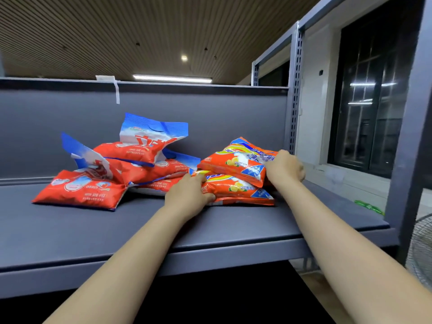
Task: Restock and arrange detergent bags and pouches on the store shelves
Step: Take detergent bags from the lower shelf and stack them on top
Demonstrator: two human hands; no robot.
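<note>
Head view. Grey metal shelf (70, 232) runs across the middle of the frame, back panel behind it.

Right of centre: two orange pouches stacked flat. Upper orange pouch (233, 163) has its long axis running left-right, tilted slightly up toward the back. Lower orange pouch (236, 189) lies beneath it, long axis also left-right, parallel to the shelf's front edge. Both carry lemon pictures, a rainbow-coloured logo and blue triangle corners; the print is Chinese, too blurred to read.

Left hand (187, 195) grips the lower pouch's left end, fingers curled over its edge. Right hand (285, 168) holds the right end of the stack, fingers curled down around the upper pouch's far side; fingertips hidden.

Centre-left: loose heap of red-and-blue bags (140, 157), overlapping at mixed angles, one blue top edge standing up against the back panel. One red bag (81, 190) lies flat at the heap's left front, long axis left-right. Large white Chinese characters, not legible.

Lower right edge: part of a fan grille (420, 251).
</note>
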